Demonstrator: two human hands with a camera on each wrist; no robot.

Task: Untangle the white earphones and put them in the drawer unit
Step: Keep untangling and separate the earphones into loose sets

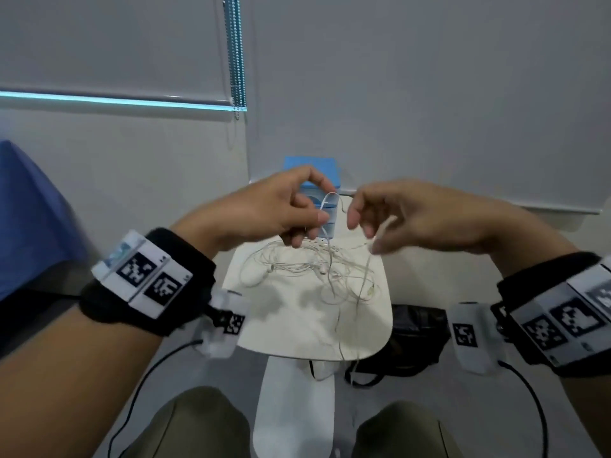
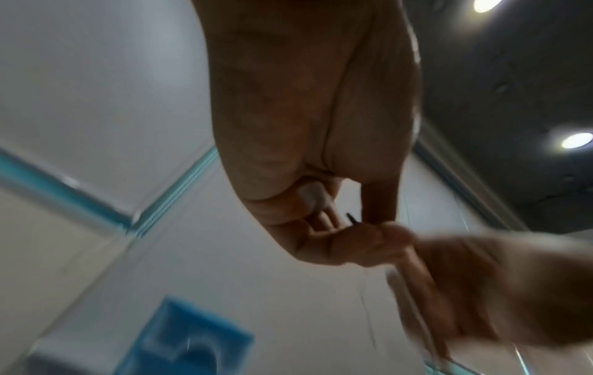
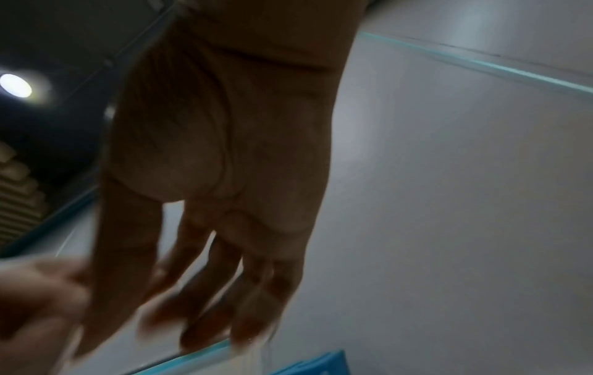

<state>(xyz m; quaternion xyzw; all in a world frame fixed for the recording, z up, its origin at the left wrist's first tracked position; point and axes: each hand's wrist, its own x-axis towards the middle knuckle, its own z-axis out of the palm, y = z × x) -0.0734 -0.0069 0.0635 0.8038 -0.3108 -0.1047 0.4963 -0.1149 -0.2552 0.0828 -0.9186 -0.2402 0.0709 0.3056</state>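
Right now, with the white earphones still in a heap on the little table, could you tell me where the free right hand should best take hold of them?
Probably the raised cord loop that the left hand pinches up from the white earphones. It stands clear of the tangle on the table. The right hand, fingers relaxed, could pinch the hanging strand just below, coming from the right.

An office-like room: roller blinds (image 1: 109,44), recessed ceiling lights (image 2: 576,140), small white table (image 1: 297,325).
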